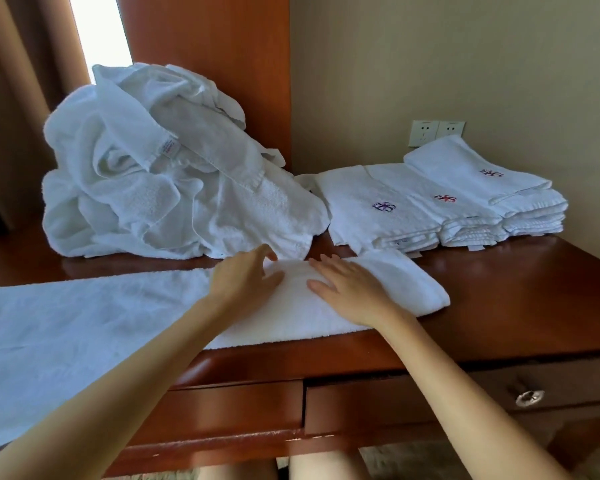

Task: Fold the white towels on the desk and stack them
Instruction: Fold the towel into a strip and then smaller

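Note:
A long white towel (pixel 84 313) lies along the front of the wooden desk (pixel 499 299), its left end hanging over the edge. Its right end is folded over into a thicker pad (pixel 406 282). My left hand (pixel 246 275) rests on the fold's left part, fingers spread. My right hand (pixel 350 289) lies flat on the folded pad. Behind, a heap of crumpled white towels (pixel 160 174) sits at the back left. Folded white towels (pixel 447 202) with small embroidered marks are stacked in overlapping piles at the back right.
A tall wooden panel (pixel 222 64) rises behind the heap, with a curtain (pixel 25 81) at the left. Wall sockets (pixel 435 131) sit above the folded stack. A drawer with a metal knob (pixel 529 398) is under the desk's front right. Bare desk shows right of the pad.

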`<state>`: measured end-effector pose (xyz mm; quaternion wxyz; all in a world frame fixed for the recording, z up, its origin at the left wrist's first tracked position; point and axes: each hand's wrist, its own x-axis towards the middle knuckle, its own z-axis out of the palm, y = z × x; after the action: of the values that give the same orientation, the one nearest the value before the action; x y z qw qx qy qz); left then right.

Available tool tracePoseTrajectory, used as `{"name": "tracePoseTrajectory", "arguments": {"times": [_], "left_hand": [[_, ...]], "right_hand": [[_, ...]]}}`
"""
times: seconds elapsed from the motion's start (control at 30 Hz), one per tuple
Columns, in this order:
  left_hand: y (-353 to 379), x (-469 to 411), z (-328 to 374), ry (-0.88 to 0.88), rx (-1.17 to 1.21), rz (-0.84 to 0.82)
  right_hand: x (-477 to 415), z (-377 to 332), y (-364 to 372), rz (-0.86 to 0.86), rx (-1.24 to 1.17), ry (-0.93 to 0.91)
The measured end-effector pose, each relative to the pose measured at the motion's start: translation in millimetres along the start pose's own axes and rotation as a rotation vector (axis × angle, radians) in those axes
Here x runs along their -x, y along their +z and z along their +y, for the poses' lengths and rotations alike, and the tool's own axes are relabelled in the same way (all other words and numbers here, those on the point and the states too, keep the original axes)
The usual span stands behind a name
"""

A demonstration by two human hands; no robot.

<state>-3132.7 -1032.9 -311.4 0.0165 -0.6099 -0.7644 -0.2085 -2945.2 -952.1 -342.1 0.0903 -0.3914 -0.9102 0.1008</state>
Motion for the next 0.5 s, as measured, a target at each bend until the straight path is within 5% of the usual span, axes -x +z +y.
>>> {"name": "tracePoseTrajectory", "arguments": {"times": [0.17,0.27,0.37,0.5], "left_hand": [[-35.0,65.0,-49.2,0.11,-0.109,0.124],[-52.6,115.0,-83.3,0.182,-0.193,0.126],[-61.0,145.2,-107.4,0.127,-0.238,0.065],[-63.5,154.0,-113.0,0.119,-0.227,0.044]], "right_hand": [[0.2,4.0,-4.6,-0.061,0.058,0.03],[3.8,-18.9,-4.4,0.073,0.05,0.024],[9.6,-73.3,7.4,0.292,-0.059,-0.241],[11.6,-163.3,30.9,0.191,-0.161,-0.566]]}}
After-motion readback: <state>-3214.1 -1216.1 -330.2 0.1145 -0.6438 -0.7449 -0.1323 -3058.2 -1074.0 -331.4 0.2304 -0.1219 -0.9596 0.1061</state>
